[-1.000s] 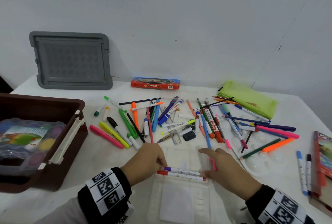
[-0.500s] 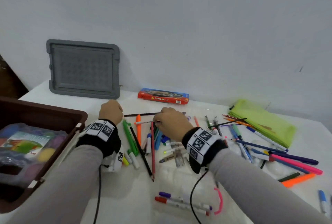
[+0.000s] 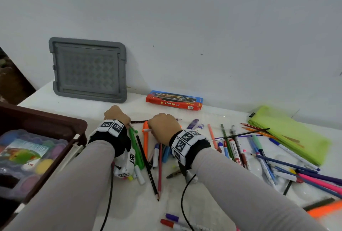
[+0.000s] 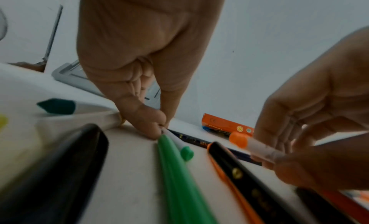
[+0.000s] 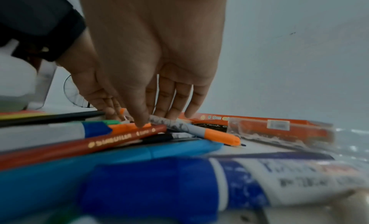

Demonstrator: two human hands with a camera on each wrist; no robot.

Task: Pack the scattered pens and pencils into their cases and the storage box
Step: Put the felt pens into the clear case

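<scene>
Many pens and pencils lie scattered over the white table (image 3: pixel 212 203). My left hand (image 3: pixel 116 115) is at the far side of the pile and pinches the end of a white pen with a green cap (image 4: pixel 186 153) lying on the table. Just to its right, my right hand (image 3: pixel 162 125) pinches a white patterned pen with an orange cap (image 5: pixel 221 136) between thumb and fingers. A purple-capped and a red-capped pen (image 3: pixel 172 220) lie at the near edge. A lime green pouch (image 3: pixel 288 134) lies at the right, and a red pencil box (image 3: pixel 174 100) sits by the wall.
A brown storage box (image 3: pixel 44 125) holding a clear paint set stands at the left. Its grey lid (image 3: pixel 88 69) leans on the wall. A thick green marker (image 4: pixel 175 172) and an orange-and-black pen (image 4: pixel 235 172) lie between my hands.
Both hands left the two pens at the near edge and reached to the far side of the pile. Each now pinches a pen there.
</scene>
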